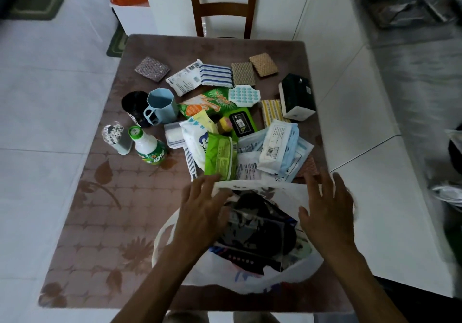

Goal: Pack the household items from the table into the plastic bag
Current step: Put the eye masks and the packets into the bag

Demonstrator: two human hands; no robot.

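- The plastic bag (250,272), white and thin, sits at the near edge of the table (100,222), its mouth open upward with dark packets showing inside.
- The left hand (202,212) lies on the bag's left side, fingers spread wide and flat, fingertips at the far rim of the bag's mouth; it grips nothing that can be made out.
- The right hand (327,212) is at the bag's right side, fingers also spread and slightly blurred, thumb over the opening; whether it touches the plastic cannot be told.
- Just beyond the fingertips, in the middle of the table, lies a heap of goods: a green wipes pack (221,159) nearest the left hand, and a pack of blue masks (282,147) nearest the right.
- Toward the left edge stand a green-capped bottle (148,147), a blue cup (161,105) and a black cup (133,102).
- A dark tissue box (297,95) stands near the right edge; woven pads (263,64) lie toward the far edge.
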